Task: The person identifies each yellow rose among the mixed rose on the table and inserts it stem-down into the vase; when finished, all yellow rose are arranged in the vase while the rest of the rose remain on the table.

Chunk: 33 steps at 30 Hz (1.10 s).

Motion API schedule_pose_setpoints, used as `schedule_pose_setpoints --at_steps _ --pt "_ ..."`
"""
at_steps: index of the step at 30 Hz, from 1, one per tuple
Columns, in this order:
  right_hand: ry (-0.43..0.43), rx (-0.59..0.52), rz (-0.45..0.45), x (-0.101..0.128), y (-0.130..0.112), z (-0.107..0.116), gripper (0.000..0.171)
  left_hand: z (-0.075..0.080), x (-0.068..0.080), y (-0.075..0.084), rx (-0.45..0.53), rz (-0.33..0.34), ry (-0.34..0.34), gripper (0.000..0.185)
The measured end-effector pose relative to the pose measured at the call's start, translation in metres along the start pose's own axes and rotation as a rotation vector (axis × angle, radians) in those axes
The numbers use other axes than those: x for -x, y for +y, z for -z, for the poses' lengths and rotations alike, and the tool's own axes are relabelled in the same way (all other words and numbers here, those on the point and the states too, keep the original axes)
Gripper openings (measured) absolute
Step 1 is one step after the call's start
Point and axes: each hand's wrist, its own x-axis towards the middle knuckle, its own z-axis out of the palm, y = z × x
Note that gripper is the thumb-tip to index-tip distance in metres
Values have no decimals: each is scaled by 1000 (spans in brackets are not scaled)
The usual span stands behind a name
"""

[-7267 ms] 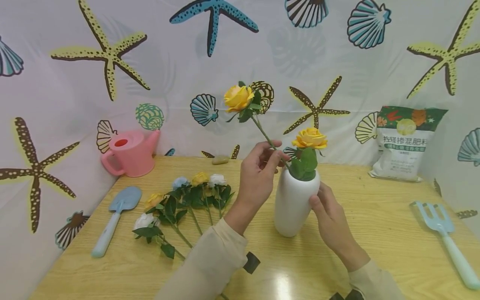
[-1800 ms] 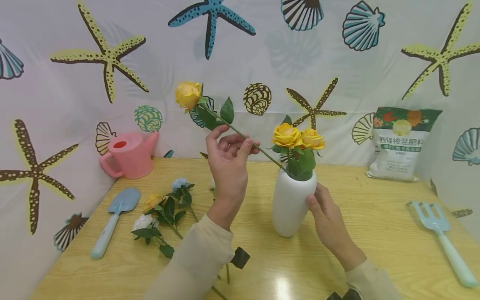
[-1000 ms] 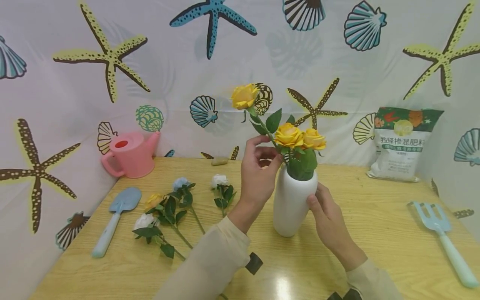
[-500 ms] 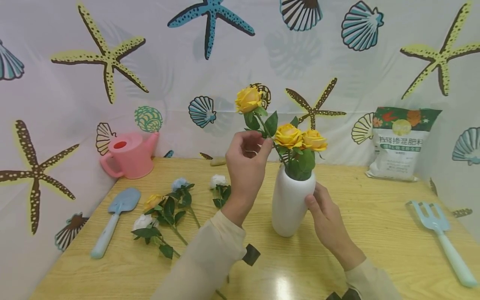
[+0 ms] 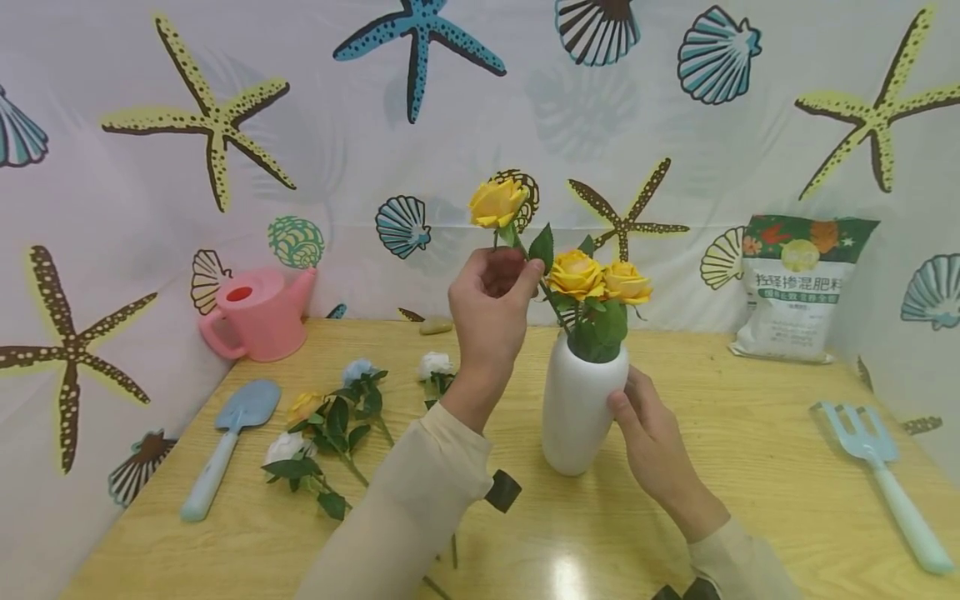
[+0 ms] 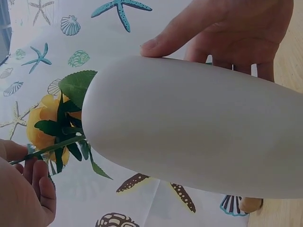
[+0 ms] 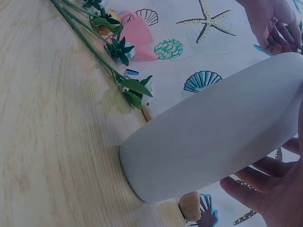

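Between thumb and fingers my left hand [image 5: 491, 321] pinches the stem of a yellow rose [image 5: 498, 202], just below its bloom. That stem leans left, its lower end inside the mouth of a white vase [image 5: 581, 408]. Two more yellow roses [image 5: 576, 275] stand in the vase, with green leaves [image 5: 609, 321] at the rim. My right hand [image 5: 660, 450] grips the vase's right side, thumb in front and fingers behind. In the left wrist view the stem [image 6: 52, 147] runs from the left hand [image 6: 23, 194] to the vase mouth. The right wrist view shows the vase base [image 7: 137, 175] on the table.
White roses [image 5: 288, 447], a yellow rose [image 5: 306, 407] and a blue rose [image 5: 360, 371] lie left. Around them are a trowel [image 5: 228, 446], a pink watering can [image 5: 262, 312] and a stone [image 5: 436, 327]. A fertilizer bag [image 5: 798, 292] and hand fork [image 5: 885, 479] are right.
The rose left the table at left; its stem end entered the vase and it swung more upright. My left hand moved up its stem. The rose held 7.3 s ago now stands released in the vase.
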Motion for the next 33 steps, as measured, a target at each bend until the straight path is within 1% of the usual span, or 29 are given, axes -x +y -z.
schedule_pose_setpoints --at_steps 4,10,14,21,24,28,33 --pt "4 -3 5 0 0 0 46 1 2 -3 22 11 -27 21" --pt "4 4 -7 0 -1 0 46 1 7 -8 100 81 -50 15" --pt "3 7 -8 0 -2 0 46 1 10 -11 131 108 -68 13" --pt "4 3 8 1 -1 -1 45 1 16 -18 101 121 -99 12" --pt "11 4 15 0 0 -1 44 0 19 -23 96 140 -128 12" --pt "10 5 12 0 -1 -1 44 1 23 -29 56 174 -152 12" --pt "3 7 1 0 -1 -1 45 3 27 -34 19 191 -186 11"
